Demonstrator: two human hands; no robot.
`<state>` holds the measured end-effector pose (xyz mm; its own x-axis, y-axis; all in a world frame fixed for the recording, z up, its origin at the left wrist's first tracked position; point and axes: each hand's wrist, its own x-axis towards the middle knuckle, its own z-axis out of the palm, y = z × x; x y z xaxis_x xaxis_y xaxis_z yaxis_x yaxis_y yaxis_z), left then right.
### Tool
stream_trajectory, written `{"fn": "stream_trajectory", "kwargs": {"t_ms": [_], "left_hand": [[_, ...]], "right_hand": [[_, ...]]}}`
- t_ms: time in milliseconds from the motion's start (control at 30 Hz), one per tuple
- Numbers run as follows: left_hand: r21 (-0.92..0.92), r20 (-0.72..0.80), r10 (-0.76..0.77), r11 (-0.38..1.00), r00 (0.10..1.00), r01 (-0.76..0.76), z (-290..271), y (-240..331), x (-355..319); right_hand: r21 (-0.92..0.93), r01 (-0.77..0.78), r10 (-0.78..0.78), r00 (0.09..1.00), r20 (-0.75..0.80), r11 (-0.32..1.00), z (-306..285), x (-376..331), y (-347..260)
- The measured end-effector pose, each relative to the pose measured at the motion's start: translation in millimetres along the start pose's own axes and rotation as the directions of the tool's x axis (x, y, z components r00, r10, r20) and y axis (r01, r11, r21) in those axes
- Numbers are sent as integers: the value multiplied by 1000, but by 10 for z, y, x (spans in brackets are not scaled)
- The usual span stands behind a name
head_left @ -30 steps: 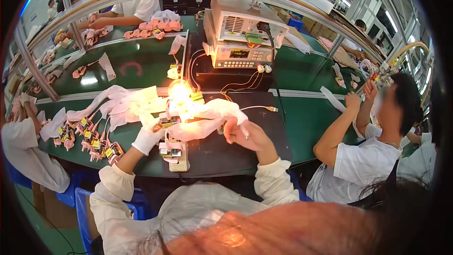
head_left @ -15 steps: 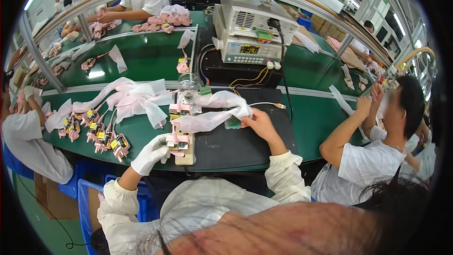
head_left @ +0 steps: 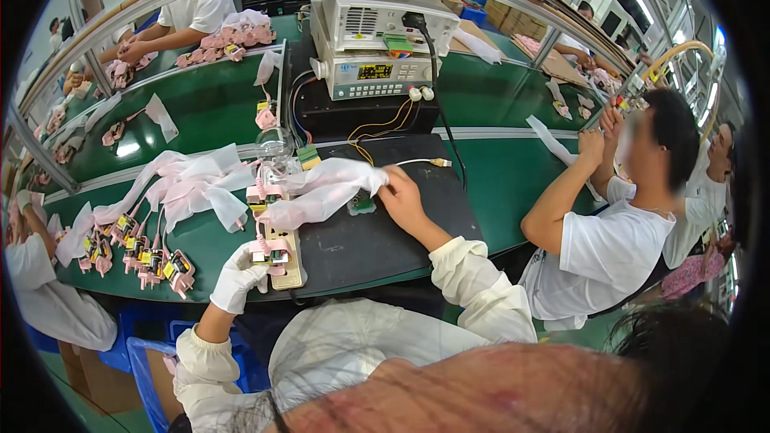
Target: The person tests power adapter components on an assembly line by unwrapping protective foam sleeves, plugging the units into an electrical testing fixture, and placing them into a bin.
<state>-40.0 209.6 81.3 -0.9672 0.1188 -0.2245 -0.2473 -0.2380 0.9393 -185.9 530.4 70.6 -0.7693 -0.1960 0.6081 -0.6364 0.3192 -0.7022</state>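
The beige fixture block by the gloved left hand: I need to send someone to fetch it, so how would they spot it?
Start at the black mat below the grey test instrument. On the mat's left edge lies the beige fixture block, with the gloved left hand at its near end. Unlike the loose pink parts further left, it is long, pale and rectangular.

gloved left hand (head_left: 238,279) curled, bare right hand (head_left: 401,199) pinching

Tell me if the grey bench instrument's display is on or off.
On: the grey box-shaped bench instrument shows lit orange digits on its dark front display.
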Motion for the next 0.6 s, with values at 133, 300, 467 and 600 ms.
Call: {"fn": "stream_trajectory", "kwargs": {"t_ms": [133,300,467,600], "left_hand": [[5,0,57,998,998,-57,89,17,26],[-46,-30,84,995,996,-85,38,-67,14],[-78,7,188,979,982,-187,-23,-154,15],[-178,27,181,969,983,-174,-78,-185,5]], "right_hand": [[86,-249,243,967,73,965,77,-68,311],[35,-139,137,989,54,990,93,-6,36],[8,-107,105,985,138,994,95,55,-16],[15,-154,150,976,156,988,94,3,58]]}}
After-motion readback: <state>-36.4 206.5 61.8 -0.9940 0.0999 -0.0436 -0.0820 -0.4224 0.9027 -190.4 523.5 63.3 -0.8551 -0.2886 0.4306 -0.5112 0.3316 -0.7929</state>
